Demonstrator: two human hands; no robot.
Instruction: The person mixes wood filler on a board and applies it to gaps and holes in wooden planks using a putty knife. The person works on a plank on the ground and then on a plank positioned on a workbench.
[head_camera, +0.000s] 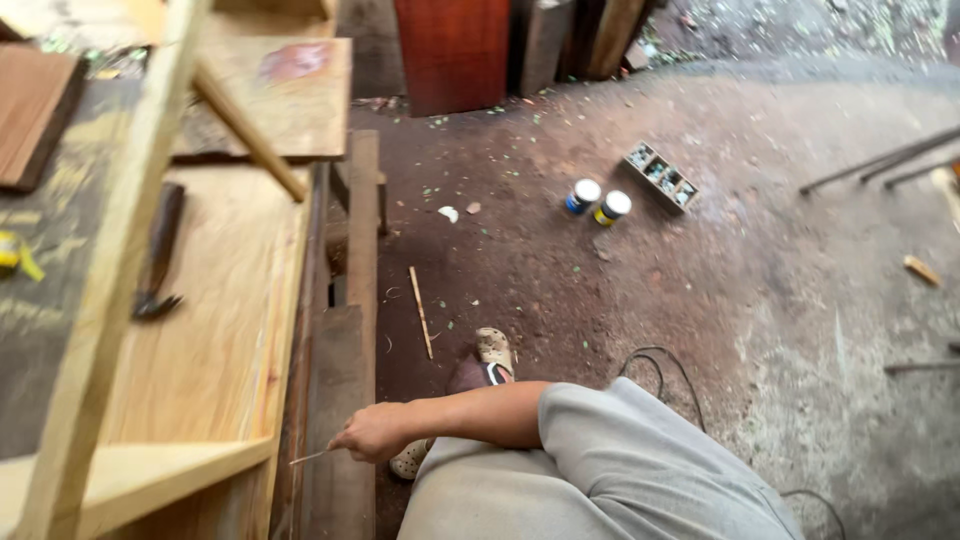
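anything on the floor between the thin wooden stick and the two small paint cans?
Between the thin wooden stick and the two paint cans, the head view shows only bare dirt floor with small scattered flecks and scraps of debris.

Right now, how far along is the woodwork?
Done: the pale boards look joined into a frame. In hand: the right hand pinches a thin stick at the dark plank. Left: the hammer lies unused and the tins are closed.

Two small round white-lidded cans (598, 201) are seen at upper centre of the frame, beside one compartmented grey tray (661, 175). One dark-handled claw hammer (158, 256) is counted at left. One beige perforated clog (495, 349) is visible at lower centre.
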